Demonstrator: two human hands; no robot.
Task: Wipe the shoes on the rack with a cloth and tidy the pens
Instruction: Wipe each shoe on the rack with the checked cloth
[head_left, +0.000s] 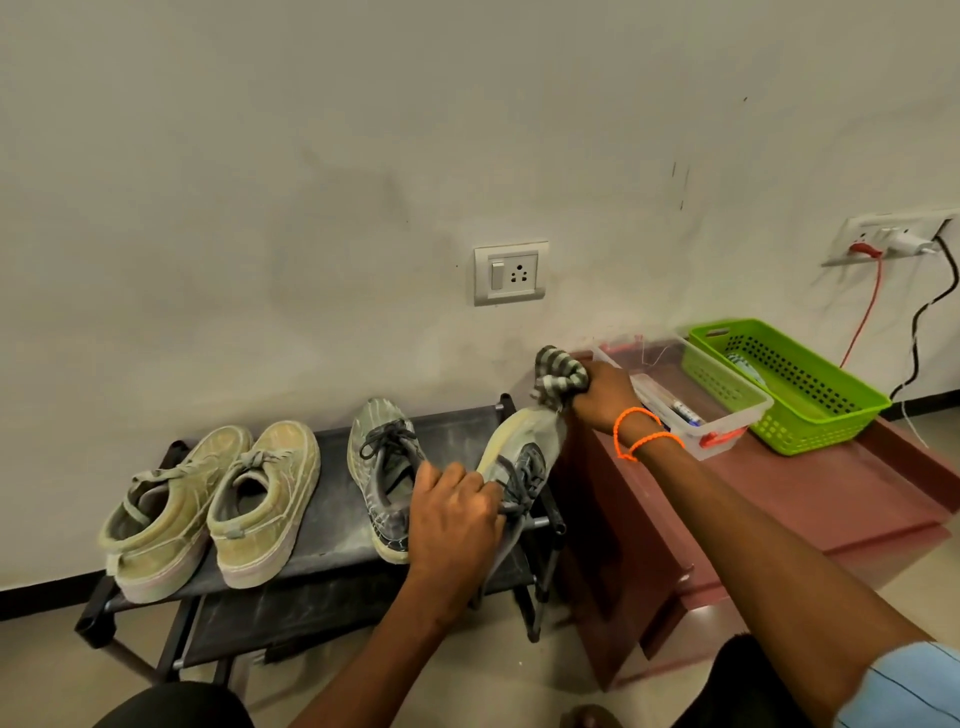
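Observation:
My left hand (452, 512) grips the heel end of a grey sneaker (524, 447), tilted up off the right end of the black shoe rack (332, 499). My right hand (602, 397) holds a bunched grey-and-white striped cloth (558, 374) against that sneaker's toe. Its grey partner (382, 457) lies on the rack just left of my left hand. A pair of olive-tan sneakers (218, 504) stands at the rack's left end. Pens (685, 413) lie in a clear plastic box (727, 415) behind my right wrist.
A dark red low cabinet (779, 493) stands right of the rack and carries the clear box and a green perforated basket (810, 395). A wall socket (510, 273) is above the rack. Red and black cables (914, 332) hang from a switchboard at far right.

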